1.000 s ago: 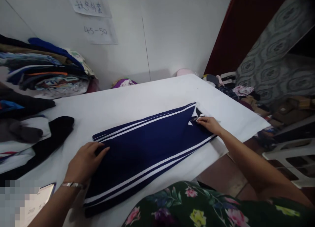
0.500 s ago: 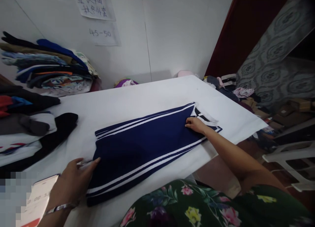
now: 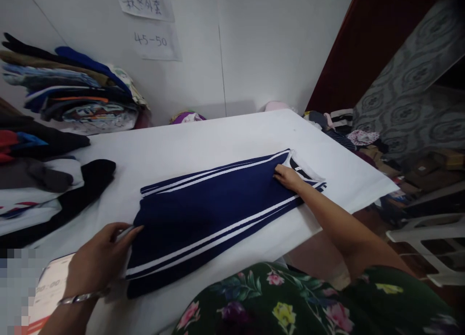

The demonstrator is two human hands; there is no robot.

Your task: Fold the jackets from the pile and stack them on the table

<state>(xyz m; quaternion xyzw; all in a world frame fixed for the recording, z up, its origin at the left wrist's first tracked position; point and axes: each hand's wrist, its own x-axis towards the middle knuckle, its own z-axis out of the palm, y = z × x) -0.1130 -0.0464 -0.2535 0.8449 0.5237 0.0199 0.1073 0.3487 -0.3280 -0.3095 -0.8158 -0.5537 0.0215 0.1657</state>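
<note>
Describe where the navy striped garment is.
In the head view, the navy striped garment lies mid-picture on the white table, left hand at its left end, right hand near its collar.

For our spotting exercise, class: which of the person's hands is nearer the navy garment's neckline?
The right hand, touching the navy garment just beside its neckline; the left hand is at the garment's opposite end.
</note>
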